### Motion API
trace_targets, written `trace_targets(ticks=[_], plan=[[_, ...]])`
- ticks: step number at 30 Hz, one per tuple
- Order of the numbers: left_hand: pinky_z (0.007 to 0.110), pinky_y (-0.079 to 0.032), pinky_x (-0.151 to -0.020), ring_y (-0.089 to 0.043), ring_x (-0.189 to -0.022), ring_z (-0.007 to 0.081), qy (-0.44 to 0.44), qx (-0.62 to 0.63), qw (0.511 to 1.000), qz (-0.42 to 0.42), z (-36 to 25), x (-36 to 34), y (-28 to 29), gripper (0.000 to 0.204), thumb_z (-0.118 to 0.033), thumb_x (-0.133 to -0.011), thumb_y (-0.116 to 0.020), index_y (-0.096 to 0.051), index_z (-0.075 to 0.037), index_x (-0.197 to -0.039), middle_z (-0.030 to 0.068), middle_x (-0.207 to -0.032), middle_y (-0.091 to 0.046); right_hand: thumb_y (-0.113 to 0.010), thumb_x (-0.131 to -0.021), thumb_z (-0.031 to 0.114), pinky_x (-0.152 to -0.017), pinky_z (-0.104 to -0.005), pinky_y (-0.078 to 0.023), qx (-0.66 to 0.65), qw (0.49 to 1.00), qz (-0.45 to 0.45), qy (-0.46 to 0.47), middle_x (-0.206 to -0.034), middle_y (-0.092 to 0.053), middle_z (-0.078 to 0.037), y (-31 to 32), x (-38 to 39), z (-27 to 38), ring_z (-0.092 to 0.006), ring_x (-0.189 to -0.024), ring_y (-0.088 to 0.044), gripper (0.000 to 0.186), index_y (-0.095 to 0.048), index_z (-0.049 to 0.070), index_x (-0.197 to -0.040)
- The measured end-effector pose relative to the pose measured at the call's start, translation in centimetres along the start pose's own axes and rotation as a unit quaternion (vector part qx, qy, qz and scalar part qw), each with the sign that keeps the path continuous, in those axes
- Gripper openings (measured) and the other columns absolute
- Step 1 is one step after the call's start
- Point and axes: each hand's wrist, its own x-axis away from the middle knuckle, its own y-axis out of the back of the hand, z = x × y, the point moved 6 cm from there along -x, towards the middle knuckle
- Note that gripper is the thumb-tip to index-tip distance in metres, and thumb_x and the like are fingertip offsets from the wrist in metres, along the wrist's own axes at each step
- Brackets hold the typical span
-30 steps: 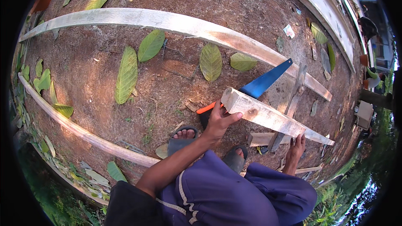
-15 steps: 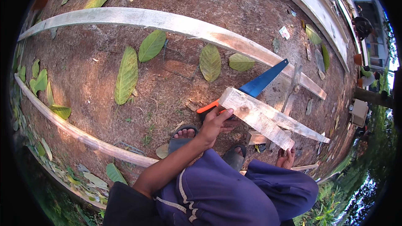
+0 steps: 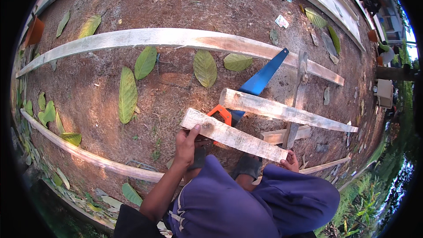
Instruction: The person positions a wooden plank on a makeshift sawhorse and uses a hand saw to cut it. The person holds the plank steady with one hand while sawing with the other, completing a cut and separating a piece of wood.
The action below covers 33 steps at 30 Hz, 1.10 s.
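My left hand [image 3: 185, 145] grips the left end of a short, pale board [image 3: 233, 136], thumb on top. My right hand [image 3: 289, 161] holds the board's other end. Just beyond it a handsaw with a blue blade [image 3: 264, 70] and orange handle [image 3: 227, 113] lies pointing up and right, partly under a long tapering-looking timber [image 3: 269, 105]. That timber lies across a grey crosspiece [image 3: 302, 68], with another short wood block [image 3: 275, 135] beside the crosspiece's near end. My sandalled feet are partly hidden below the board.
Long planks [image 3: 154, 35] [image 3: 88, 154] lie across the dirt ground [image 3: 167, 97] among large leaves [image 3: 127, 94]. At the back right are a long white board [image 3: 326, 0], a beige container [image 3: 384, 93] and orange pots [image 3: 372, 35]. Another pot [image 3: 34, 31] stands at far left.
Both hands have pulled the short board leftward and toward me, apart from the longer timber it overlapped, exposing more of the saw's handle. My view has shifted a little.
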Motion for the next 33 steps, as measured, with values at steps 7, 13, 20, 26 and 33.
trace_targets(ticks=[7, 13, 20, 26, 33], plan=[[0.038, -0.066, -0.068, -0.077, -0.085, 0.0266, 0.036, -0.029, 0.994, -0.096, 0.1, 2.7, 10.3, 0.044, -0.035, -0.103, -0.062, -0.062, 0.005, -0.122, 0.0167, -0.104, -0.074, -0.081, -0.085, 0.007, -0.104, -0.0417, -0.048, 0.507, 0.848, 0.018, 0.154, -0.135, -0.06, -0.018, -10.6, -0.7, 4.1, -0.0307, -0.123, -0.061, 0.063, -0.051, 0.003, -0.141], [0.038, -0.066, -0.068, -0.076, -0.081, 0.026, 0.034, -0.031, 0.992, -0.115, 0.8, 2.8, 12.6, 0.043, -0.036, -0.104, -0.061, -0.064, 0.004, -0.118, 0.0164, -0.1, -0.074, -0.083, -0.08, 0.013, -0.115, -0.0546, -0.036, 0.656, 0.583, -0.111, 0.467, -0.147, -0.046, -0.019, -15.4, -6.2, 13.9, -0.0378, -0.141, -0.043, 0.073, -0.046, 0.007, -0.143], [0.039, -0.066, -0.07, -0.076, -0.083, 0.0252, 0.038, -0.033, 0.992, -0.118, 0.9, 1.9, 12.0, 0.042, -0.037, -0.105, -0.06, -0.064, 0.003, -0.119, 0.0153, -0.103, -0.074, -0.086, -0.071, 0.01, -0.102, -0.0569, -0.038, 0.661, 0.507, -0.065, 0.55, -0.131, -0.05, -0.012, -13.5, -11.6, 13.4, -0.034, -0.121, -0.054, 0.069, -0.047, 0.012, -0.128], [0.039, -0.065, -0.073, -0.074, -0.084, 0.025, 0.045, -0.044, 0.991, -0.119, 0.8, 2.2, 11.9, 0.043, -0.039, -0.105, -0.06, -0.063, 0.001, -0.121, 0.0142, -0.103, -0.073, -0.086, -0.068, 0.008, -0.097, -0.0481, -0.046, 0.628, 0.571, -0.033, 0.528, -0.122, -0.058, -0.01, -15.0, -10.1, 16.6, -0.033, -0.115, -0.058, 0.063, -0.059, 0.01, -0.125], [0.042, -0.064, -0.076, -0.074, -0.087, 0.0253, 0.044, -0.051, 0.991, -0.118, 1.1, 1.8, 12.2, 0.042, -0.039, -0.105, -0.06, -0.062, 0.0, -0.121, 0.013, -0.103, -0.072, -0.083, -0.071, 0.009, -0.097, -0.0433, -0.049, 0.635, 0.641, 0.077, 0.423, -0.123, -0.064, -0.009, -15.2, -11.6, 19.9, -0.0308, -0.114, -0.063, 0.062, -0.064, 0.01, -0.13]])
